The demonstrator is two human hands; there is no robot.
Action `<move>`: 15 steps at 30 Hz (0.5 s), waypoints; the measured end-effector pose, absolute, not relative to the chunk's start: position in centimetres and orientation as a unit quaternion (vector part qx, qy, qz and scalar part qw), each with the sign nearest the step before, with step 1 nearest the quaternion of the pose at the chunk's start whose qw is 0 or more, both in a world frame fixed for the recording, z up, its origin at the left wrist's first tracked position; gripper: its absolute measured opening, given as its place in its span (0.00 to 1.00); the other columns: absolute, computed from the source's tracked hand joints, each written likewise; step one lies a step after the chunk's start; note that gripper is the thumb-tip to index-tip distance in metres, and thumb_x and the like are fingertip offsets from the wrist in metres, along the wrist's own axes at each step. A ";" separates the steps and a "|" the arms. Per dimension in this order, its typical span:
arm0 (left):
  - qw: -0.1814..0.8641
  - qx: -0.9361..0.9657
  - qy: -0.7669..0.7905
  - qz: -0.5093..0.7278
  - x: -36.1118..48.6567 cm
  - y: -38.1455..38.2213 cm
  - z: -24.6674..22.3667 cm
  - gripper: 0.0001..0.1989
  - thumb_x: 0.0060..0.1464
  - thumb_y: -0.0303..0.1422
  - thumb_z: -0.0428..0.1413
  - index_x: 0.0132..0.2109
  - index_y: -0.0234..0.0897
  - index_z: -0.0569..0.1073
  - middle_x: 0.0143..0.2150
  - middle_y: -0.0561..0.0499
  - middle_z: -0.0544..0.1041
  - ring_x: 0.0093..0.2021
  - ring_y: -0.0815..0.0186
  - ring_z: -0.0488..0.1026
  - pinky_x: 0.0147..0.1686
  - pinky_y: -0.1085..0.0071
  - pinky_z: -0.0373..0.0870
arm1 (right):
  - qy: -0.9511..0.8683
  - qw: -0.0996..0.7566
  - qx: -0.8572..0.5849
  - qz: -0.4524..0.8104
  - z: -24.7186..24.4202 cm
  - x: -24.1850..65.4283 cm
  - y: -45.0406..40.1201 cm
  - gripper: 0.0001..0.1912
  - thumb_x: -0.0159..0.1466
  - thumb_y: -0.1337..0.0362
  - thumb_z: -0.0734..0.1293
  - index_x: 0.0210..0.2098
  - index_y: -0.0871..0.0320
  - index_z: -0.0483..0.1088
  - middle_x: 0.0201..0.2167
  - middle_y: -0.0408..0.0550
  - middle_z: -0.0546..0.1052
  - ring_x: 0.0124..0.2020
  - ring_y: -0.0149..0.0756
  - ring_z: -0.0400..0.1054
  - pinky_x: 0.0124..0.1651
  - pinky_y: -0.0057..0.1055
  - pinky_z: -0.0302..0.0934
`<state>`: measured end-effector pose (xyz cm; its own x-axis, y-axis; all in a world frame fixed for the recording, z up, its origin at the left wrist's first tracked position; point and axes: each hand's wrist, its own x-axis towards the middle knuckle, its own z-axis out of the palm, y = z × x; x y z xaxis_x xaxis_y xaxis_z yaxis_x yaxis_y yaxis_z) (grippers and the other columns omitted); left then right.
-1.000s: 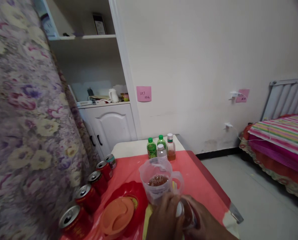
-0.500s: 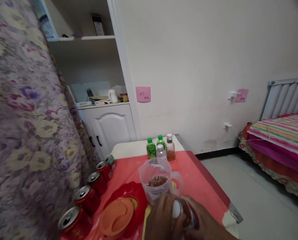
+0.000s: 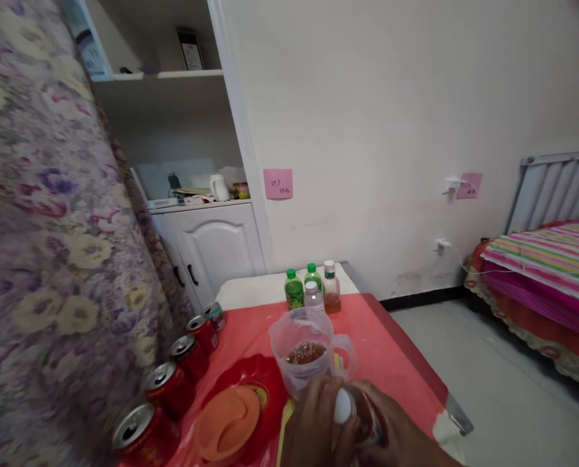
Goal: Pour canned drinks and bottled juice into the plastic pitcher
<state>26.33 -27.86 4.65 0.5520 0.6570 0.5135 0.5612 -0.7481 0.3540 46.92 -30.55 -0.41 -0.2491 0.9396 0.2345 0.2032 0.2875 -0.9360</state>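
Observation:
Close in front of me at the lower edge, a bottle (image 3: 366,415) with a white cap (image 3: 343,407) and dark contents is tilted with its cap toward the left. My left hand (image 3: 313,425) is closed with its fingers around the cap. Wrapped about the bottle's body is my right hand (image 3: 391,418). Just beyond the hands stands a clear plastic measuring jug (image 3: 289,376), its handle to the right, with foamy brown liquid (image 3: 307,353) in it. Left of the jug lies a red scalloped plate (image 3: 231,370) bearing an orange lid (image 3: 227,421).
Several red cans (image 3: 165,386) line the table's left edge, with a teal can (image 3: 214,316) at the far end. Behind the jug stand green-capped bottles (image 3: 294,292) and white-capped bottles (image 3: 332,292). A red cloth (image 3: 381,350) covers the table. A floral curtain (image 3: 46,227) hangs at left.
Almost nothing differs. Both hands stay on the bottle and its cap, with only a very slight shift of the fingers.

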 end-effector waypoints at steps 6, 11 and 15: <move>0.116 0.841 0.347 0.398 26.6 -28.1 3.8 0.19 0.60 0.31 0.54 0.58 0.41 0.73 0.52 0.41 0.80 0.52 0.55 0.79 0.49 0.58 0.80 | -0.662 0.445 -0.434 0.419 -0.6 46.9 -30.5 0.40 0.51 0.57 0.76 0.62 0.51 0.66 0.58 0.53 0.75 0.58 0.54 0.70 0.62 0.49 0.63; 0.187 0.804 0.338 0.453 26.7 -28.8 4.6 0.16 0.63 0.37 0.55 0.56 0.41 0.74 0.50 0.42 0.81 0.51 0.57 0.79 0.50 0.61 0.79 | -0.657 0.446 -0.428 0.431 0.0 46.7 -30.7 0.40 0.53 0.57 0.76 0.63 0.51 0.64 0.60 0.54 0.75 0.58 0.53 0.71 0.61 0.48 0.64; 0.256 0.749 0.371 0.486 25.8 -29.3 5.6 0.16 0.62 0.43 0.57 0.53 0.43 0.76 0.51 0.45 0.81 0.51 0.59 0.78 0.49 0.65 0.77 | -0.658 0.446 -0.426 0.432 -0.2 46.8 -30.7 0.42 0.51 0.58 0.77 0.64 0.52 0.64 0.60 0.54 0.74 0.59 0.54 0.70 0.61 0.48 0.64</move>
